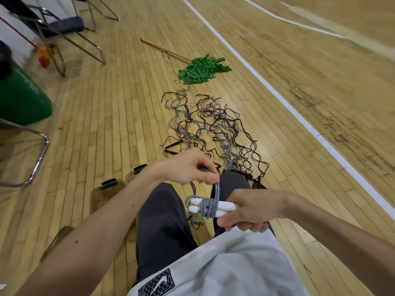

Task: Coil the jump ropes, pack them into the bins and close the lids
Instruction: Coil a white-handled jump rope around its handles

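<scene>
Here, the person sat above a wooden gym floor (106,124), with dark trousers and a pale grey shirt filling the bottom of the view. The right hand (250,210) was curled round the two white handles (226,206) of a grey jump rope (210,205), holding them side by side over the knees. Several turns of cord were wound tight around the handles just beside the fingers, and the tapered handle tips poked out to the left. The left hand (188,167) was above and to the left, pinching the free run of the same cord between thumb and fingers. From that pinch the cord arced down to the wound turns.

Ahead on the floor lay a loose tangle of black and grey ropes (215,124), with a few black handles among them. Left of the legs stood clear bins (106,193) with black latches; their contents could not be made out. Further off lay a green mop (203,68), near a white court line (277,94). Folding chairs (68,24) and a green container (21,99) stood along the left edge.
</scene>
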A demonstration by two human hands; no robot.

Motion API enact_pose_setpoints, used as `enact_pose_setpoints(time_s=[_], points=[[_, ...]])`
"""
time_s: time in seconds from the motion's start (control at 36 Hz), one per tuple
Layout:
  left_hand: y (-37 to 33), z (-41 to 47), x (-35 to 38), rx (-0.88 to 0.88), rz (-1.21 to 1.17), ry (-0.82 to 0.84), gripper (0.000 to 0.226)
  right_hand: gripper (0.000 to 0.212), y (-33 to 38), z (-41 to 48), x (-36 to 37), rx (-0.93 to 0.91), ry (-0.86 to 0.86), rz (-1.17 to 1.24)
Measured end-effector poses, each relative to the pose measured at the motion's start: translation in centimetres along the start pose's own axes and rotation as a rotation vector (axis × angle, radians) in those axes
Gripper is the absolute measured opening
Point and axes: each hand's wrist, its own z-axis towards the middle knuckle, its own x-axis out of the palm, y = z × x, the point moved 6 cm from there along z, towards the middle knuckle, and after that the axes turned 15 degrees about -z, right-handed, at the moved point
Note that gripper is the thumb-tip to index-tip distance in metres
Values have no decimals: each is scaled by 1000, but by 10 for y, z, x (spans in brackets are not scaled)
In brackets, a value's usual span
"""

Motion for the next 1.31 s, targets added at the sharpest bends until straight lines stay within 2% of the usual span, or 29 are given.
enact_pose_setpoints(time_s=[0.14,0.33,0.44,0.53,0.58,0.64,0.81,1.0,1.11,1.31], points=[[20,-4,6,-40,-220,9,14,26,1,-2,2,-45,-8,37],[32,-10,11,-26,-412,-53,6,32,5,-3,2,-137,-13,159],[35,-14,13,21,-510,-97,8,10,9,-3,-1,-215,-44,288],[41,-16,11,36,-453,-141,24,4,10,-1,-4,-266,-85,339],[42,-18,12,50,-475,-160,16,16,9,2,-6,-274,-134,362],[43,-19,15,36,-514,-173,4,16,9,3,-10,-277,-184,394],[35,-13,20,76,-490,-256,25,9,8,2,-28,-309,-327,497],[28,-8,26,85,-498,-237,25,12,1,-4,-49,-299,-459,542],[37,-12,32,57,-461,-224,24,21,-15,-13,-68,-260,-548,655],[37,-20,24,40,-249,-331,37,28,-46,-11,-72,-114,-615,517]])
